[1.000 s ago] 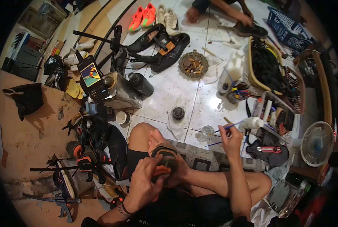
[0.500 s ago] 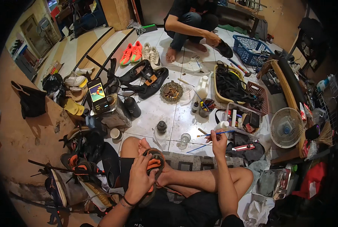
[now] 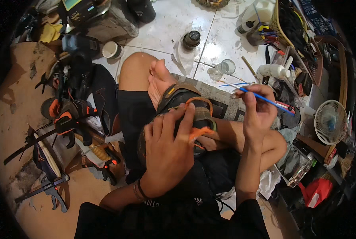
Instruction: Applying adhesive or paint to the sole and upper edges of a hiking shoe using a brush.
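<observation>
The left hand point(image 3: 170, 135) lies over a dark shoe point(image 3: 182, 95) with brown and orange parts, held above the crossed legs; its grip is on the upper, fingers bent across it. The shoe is just beside the bare foot point(image 3: 160, 77). On the right, the right hand point(image 3: 259, 113) has a narrow grip around a thin blue-handled paintbrush point(image 3: 268, 100), its tip pointing left, apart from the shoe.

Beyond the grey patterned mat point(image 3: 221, 105), the white tiled floor point(image 3: 158, 40) bears a clear glass jar point(image 3: 227, 67), a dark bottle point(image 3: 192, 39) farther off and, to the right, a white plastic bottle point(image 3: 274, 71). A white cup point(image 3: 111, 50) stands at the far left of the knee. Near left lies a navy sneaker point(image 3: 46, 161) beside a grey bar clamp point(image 3: 56, 196); a round fan point(image 3: 331, 122) is at the right.
</observation>
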The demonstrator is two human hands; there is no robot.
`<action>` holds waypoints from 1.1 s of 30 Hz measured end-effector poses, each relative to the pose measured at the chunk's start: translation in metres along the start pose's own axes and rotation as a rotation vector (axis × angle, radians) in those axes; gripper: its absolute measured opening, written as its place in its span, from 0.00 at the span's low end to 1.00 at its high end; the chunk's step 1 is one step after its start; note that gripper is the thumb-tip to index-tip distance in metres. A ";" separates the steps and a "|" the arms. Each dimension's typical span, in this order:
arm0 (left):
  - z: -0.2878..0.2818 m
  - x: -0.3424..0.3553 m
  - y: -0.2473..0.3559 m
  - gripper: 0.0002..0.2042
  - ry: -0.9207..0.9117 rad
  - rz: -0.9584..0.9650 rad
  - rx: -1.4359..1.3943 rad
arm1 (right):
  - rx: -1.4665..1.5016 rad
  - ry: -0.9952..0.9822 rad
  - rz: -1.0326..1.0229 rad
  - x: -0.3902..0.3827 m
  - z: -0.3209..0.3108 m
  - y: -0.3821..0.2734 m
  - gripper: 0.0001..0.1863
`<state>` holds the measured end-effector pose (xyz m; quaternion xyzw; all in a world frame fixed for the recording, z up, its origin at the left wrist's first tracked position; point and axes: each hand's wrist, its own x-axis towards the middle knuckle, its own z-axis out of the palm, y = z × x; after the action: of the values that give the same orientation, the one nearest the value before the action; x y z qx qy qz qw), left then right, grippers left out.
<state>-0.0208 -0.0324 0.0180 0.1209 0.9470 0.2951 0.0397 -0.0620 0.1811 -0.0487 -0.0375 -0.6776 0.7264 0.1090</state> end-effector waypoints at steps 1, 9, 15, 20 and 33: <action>-0.001 0.001 0.000 0.36 -0.013 -0.018 -0.006 | -0.004 -0.006 0.022 -0.003 0.007 -0.004 0.08; 0.002 0.006 0.004 0.23 -0.098 -0.019 0.091 | -0.041 -0.215 0.058 0.002 0.034 -0.021 0.07; 0.005 0.008 0.004 0.20 -0.059 0.018 0.155 | -0.409 -0.348 0.031 0.007 0.041 -0.038 0.07; 0.006 0.009 0.004 0.18 -0.054 0.040 0.146 | -0.485 -0.243 0.011 0.002 0.049 -0.046 0.08; 0.001 0.007 0.006 0.20 -0.157 0.043 0.068 | -0.854 -0.158 -0.020 -0.002 0.064 -0.061 0.10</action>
<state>-0.0256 -0.0250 0.0207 0.1654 0.9476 0.2533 0.1031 -0.0661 0.1219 0.0171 -0.0169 -0.9238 0.3806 0.0387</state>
